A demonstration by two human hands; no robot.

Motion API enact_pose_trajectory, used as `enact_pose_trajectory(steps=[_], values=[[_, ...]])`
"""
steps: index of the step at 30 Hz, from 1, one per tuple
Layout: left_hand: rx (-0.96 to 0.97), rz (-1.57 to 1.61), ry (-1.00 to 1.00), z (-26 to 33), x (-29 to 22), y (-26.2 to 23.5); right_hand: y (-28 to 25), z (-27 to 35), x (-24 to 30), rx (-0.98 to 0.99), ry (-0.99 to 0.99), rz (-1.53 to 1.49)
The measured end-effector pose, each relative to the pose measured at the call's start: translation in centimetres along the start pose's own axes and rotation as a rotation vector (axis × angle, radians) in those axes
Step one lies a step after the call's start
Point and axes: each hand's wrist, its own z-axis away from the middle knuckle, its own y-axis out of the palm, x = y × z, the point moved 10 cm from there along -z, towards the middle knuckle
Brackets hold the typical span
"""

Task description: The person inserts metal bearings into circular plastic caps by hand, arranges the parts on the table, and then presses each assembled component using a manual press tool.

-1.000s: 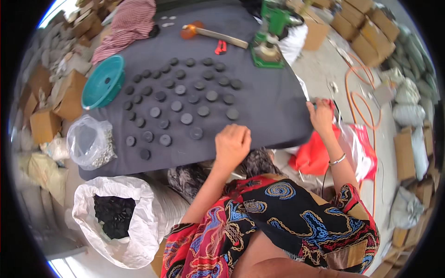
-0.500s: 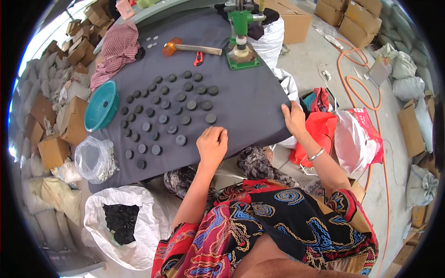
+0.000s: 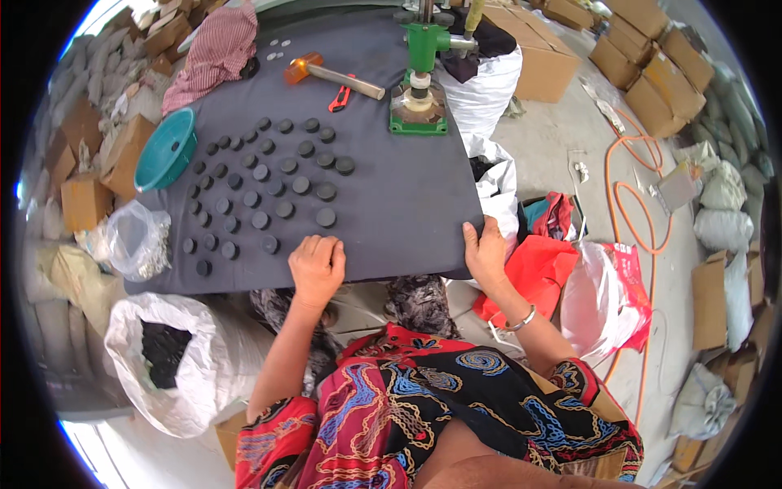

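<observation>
My left hand (image 3: 317,269) rests as a loose fist on the near edge of the cloth-covered table (image 3: 399,208). No object shows in it, and its palm side is hidden. My right hand (image 3: 486,253), with a bracelet on the wrist, grips the table's right near corner, the thumb on top and the other fingers partly hidden. Several small black round discs (image 3: 277,187) lie spread in loose rows left of centre. The closest one to my left hand is a single disc (image 3: 326,217) just beyond its knuckles.
A green hand press (image 3: 418,106) stands at the far right of the table. Beside it lie a hammer (image 3: 346,81) and a red cutter (image 3: 340,99). At left are a teal basin (image 3: 167,151), a clear bag (image 3: 134,244) and a white sack (image 3: 220,359) of black pieces.
The whole view has shifted, so the table sits further left. Both hands stay at about the same places on the table edge. The discs keep their arrangement.
</observation>
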Motion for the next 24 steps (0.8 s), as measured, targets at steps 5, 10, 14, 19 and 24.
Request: enact_pose_trajectory(steps=[5, 10, 14, 19, 24], values=[[-0.010, -0.060, -0.029, -0.3, 0.3, -0.4, 0.6, -0.2, 0.7, 0.056, 0.022, -0.087], [0.023, -0.057, -0.007, -1.7, -1.0, 1.0, -1.3, -0.7, 0.3, -0.027, 0.034, -0.111], [0.002, -0.128, 0.046, -1.1, -1.2, 0.5, 0.2, -0.2, 0.3, -0.049, 0.033, -0.061], [0.023, -0.087, -0.021, 0.2, -0.2, -0.1, -0.1, 0.5, 0.5, -0.029, 0.085, -0.101], [-0.123, 0.152, -0.058, -2.2, -2.1, -3.3, -1.7, 1.2, 0.5, -0.092, 0.073, -0.077]])
